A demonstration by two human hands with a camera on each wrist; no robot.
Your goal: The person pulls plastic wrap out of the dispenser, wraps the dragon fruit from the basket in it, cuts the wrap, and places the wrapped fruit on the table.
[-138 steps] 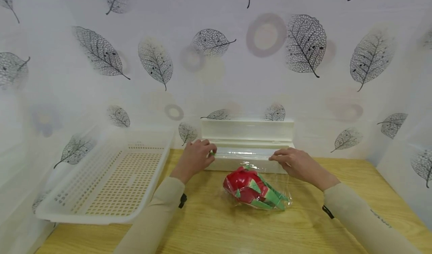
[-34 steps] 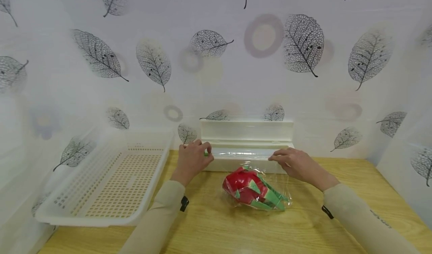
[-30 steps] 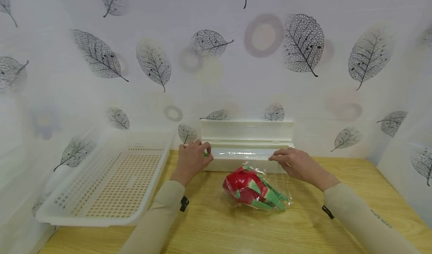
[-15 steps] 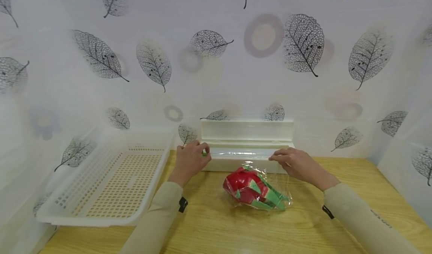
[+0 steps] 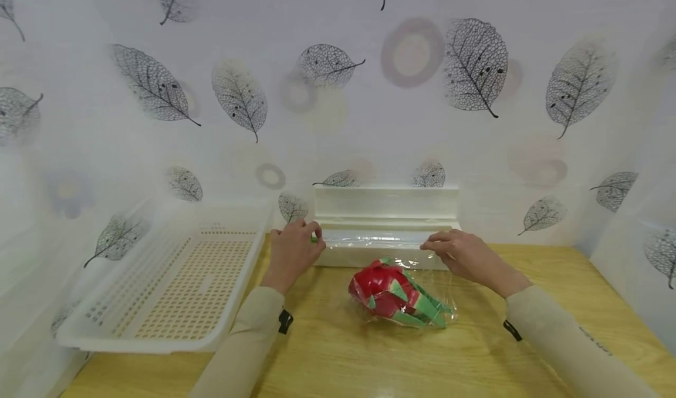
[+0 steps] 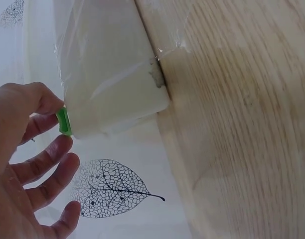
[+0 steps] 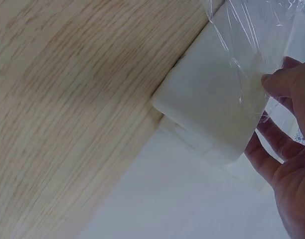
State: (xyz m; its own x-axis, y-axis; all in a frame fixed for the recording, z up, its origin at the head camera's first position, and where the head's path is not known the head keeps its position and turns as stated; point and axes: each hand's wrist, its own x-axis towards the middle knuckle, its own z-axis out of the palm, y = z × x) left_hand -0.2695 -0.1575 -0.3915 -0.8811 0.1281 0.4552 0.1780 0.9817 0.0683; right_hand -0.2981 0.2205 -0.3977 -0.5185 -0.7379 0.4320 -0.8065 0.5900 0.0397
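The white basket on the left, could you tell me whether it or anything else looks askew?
Yes: the white basket sits tilted, its far side propped against the wall and its near corner overhanging the table edge. Nothing else stands out.

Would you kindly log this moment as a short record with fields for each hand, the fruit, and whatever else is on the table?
left hand: left hand pinches the small green slider at the left end of the white plastic cling-film dispenser box
right hand: right hand holds the clear cling film down on the box's right end
fruit: red and green toy dragon fruit lies on the film drawn out onto the light wooden table, in front of the box
lid: open
elsewhere: white perforated plastic basket to the left
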